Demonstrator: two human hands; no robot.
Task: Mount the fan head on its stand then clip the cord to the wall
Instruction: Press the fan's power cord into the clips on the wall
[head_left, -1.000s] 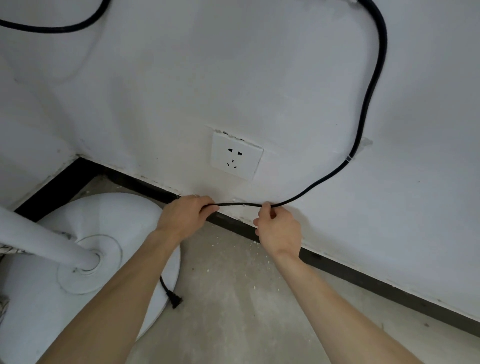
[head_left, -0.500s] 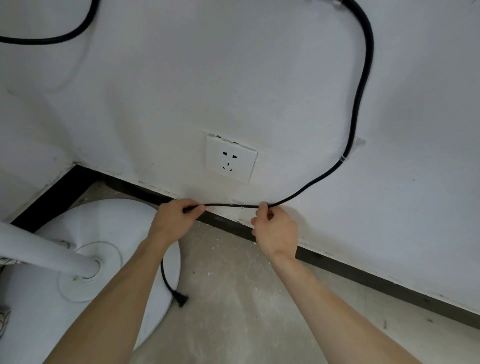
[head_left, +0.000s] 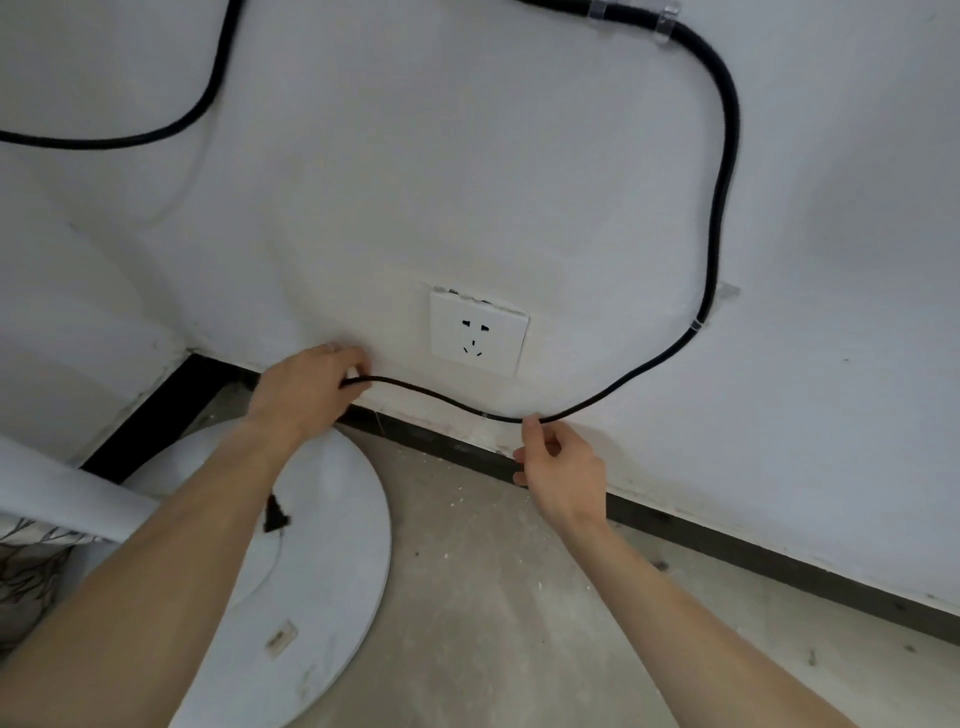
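A black cord (head_left: 722, 171) runs down the white wall from a clear clip (head_left: 667, 18) at the top, through a small clip (head_left: 696, 326), then curves left low along the wall. My left hand (head_left: 306, 387) is shut on the cord left of the white socket (head_left: 478, 338). My right hand (head_left: 558, 462) pinches the cord at its lowest point, near a small clip (head_left: 484, 414) just above the skirting. The cord's plug (head_left: 274, 514) dangles below my left forearm over the fan's round white base (head_left: 337, 545). The stand's white pole (head_left: 62, 499) leans out at the left edge.
A dark skirting strip (head_left: 727, 540) runs along the foot of the wall above a bare concrete floor (head_left: 519, 623). A second black cable (head_left: 171, 124) loops across the upper left wall. Patterned fabric (head_left: 26, 577) shows at the lower left edge.
My left hand has risen and moved left along the wall, pulling the cord up beside the socket. The plug has lifted off the floor. My right hand stays low on the cord.
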